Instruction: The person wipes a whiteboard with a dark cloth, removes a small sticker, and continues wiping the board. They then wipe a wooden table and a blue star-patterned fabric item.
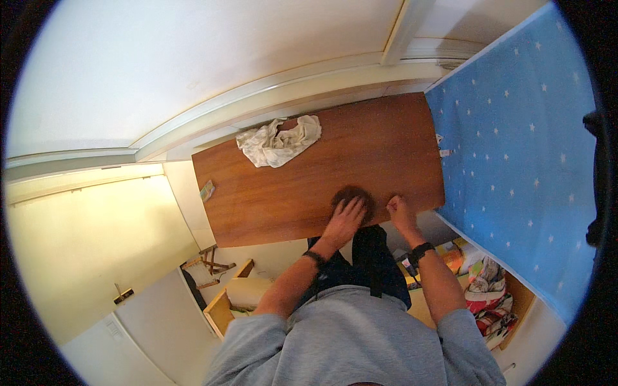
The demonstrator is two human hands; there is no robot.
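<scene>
A dark brown, round, soft-looking thing (364, 195) lies near the front edge of the brown wooden table (270, 199); its exact kind is too blurred to make out. Over its left part bends my left hand (347, 215), fingers on top and holding it. Just to the right, apart from it, my right hand (400, 212) is raised at the table's edge with its fingers pinched together. Anything between those fingertips is too small to see. Both wrists carry dark bands.
A crumpled whitish cloth (273, 145) lies at the table's back left. A small packet (207, 190) sits at the left edge. A blue star-patterned panel (515, 141) borders the right side. Below right is a box with colourful fabrics (486, 289); a wooden chair (222, 309) stands lower left.
</scene>
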